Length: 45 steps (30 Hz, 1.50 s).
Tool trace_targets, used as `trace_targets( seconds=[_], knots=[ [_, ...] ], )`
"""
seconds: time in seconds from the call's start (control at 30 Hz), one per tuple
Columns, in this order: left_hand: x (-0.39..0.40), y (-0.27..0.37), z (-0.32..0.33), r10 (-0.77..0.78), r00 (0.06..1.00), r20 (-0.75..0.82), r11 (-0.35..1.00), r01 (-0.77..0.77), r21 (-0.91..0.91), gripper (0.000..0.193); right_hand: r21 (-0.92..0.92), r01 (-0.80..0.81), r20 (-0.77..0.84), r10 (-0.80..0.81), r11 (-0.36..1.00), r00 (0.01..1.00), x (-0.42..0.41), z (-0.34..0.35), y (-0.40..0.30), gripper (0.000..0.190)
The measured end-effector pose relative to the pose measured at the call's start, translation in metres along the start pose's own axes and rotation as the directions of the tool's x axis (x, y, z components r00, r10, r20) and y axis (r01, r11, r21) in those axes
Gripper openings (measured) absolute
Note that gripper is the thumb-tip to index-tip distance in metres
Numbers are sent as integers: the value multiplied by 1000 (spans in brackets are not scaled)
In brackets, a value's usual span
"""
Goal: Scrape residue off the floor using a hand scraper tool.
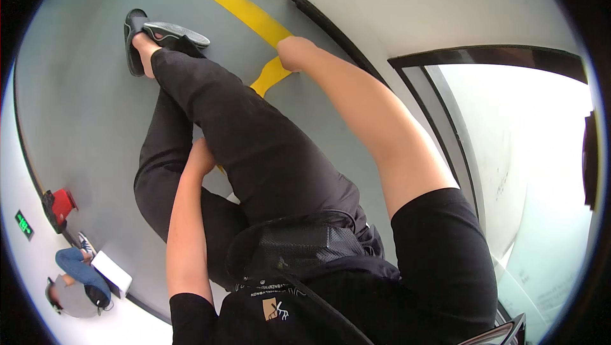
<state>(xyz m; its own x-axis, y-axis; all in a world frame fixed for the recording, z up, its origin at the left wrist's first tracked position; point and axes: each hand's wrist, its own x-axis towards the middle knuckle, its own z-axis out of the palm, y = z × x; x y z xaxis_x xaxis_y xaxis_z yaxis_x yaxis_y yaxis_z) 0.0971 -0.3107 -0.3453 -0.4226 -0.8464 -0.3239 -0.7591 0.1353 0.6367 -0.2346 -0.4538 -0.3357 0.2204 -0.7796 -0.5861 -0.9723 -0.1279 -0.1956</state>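
Observation:
My right hand (295,54) is held out over the grey floor, beside a yellow floor line (243,8). Its back and wrist show; the fingers bend out of sight, and whether they hold anything is hidden. Between my thighs is my left hand (203,155), its fingers hidden behind the nearer leg in black trousers (267,140). A black textured waist bag (300,247) lies across my lap, with a strap running over my black T-shirt (324,311). My feet are in dark slides (135,54), one sole tilted up.
A white wall (429,11) with dark skirting and a dark-framed glass panel (530,192) stands close on the right. At the lower left, another person (79,295) sits near a white box-like object (112,271). A red object (62,205) lies by the far wall, near a green exit sign (23,224).

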Motion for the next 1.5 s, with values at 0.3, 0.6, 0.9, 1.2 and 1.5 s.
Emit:
trace_targets(
  seconds=[0.3,0.6,0.9,1.2,1.5],
  knots=[
    [0,-11,-10,-309,929,-205,929,249,-275,21,-115,36,57,-30,993,998,4,-18,-4,18],
    [-1,2,-4,-237,968,-78,895,186,-406,27,-189,-14,87,31,982,996,6,-16,18,21],
    [2,-5,-10,-248,960,-131,966,235,-104,29,-50,-58,13,59,997,998,12,-8,14,22],
    [1,8,-12,-242,948,-207,968,222,-114,33,14,-122,6,122,992,993,7,-9,13,22],
    [6,4,-16,-193,961,-197,980,200,16,31,-31,-26,-107,22,999,994,22,2,32,20]
  ],
)
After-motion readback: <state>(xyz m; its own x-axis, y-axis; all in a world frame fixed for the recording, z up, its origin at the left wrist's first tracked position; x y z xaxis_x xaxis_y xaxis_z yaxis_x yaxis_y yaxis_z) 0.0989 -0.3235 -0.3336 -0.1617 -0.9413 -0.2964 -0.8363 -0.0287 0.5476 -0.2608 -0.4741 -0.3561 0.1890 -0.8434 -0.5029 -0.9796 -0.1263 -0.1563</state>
